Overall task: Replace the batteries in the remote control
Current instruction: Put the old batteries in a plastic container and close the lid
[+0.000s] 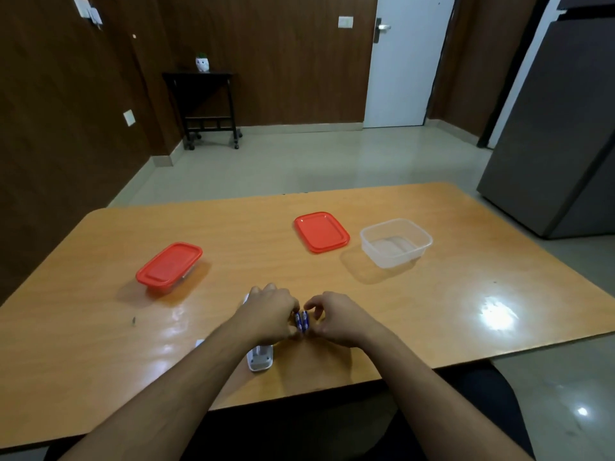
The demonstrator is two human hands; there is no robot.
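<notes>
Two blue batteries (301, 321) lie side by side between my hands near the table's front edge. My left hand (270, 313) has its fingertips pinched on the batteries' left side. My right hand (336, 317) curls its fingers around their right side, thumb and forefinger close to them. A white remote control (260, 358) lies under my left wrist; only its near end shows, with the battery bay seemingly open, and a tip (246, 298) peeks out beyond the hand. A small white piece (199, 343) shows beside my left forearm.
On the wooden table (432, 311) a closed clear box with a red lid (169, 265) sits at the left. A loose red lid (321, 231) and an open clear plastic container (396, 242) sit farther back right. A grey fridge stands at the right.
</notes>
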